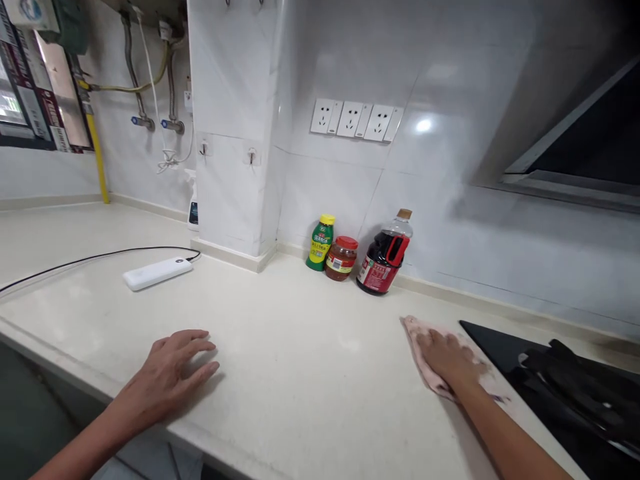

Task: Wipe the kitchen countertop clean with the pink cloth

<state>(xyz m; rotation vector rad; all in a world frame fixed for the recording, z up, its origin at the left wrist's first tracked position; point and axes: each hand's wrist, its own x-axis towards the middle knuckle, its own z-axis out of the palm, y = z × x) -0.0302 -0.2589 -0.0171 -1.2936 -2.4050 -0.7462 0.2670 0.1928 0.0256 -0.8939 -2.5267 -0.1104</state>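
My right hand (447, 358) presses down on a pale pink cloth (424, 365) at the right of the counter, beside the black cooktop. Its fingers are bent against the fabric, which has dark stains and shows around the hand. Over on the left, my left hand (179, 370) rests on or just above the cream countertop (300, 387) near its front edge. The fingers of that hand are apart and hold nothing.
A green sauce bottle (320, 244), a red-lidded jar (342, 259) and a large dark sauce bottle (382, 260) stand against the wall. A white power bank (157, 273) with a black cable lies left. The black cooktop (525, 360) borders the right side.
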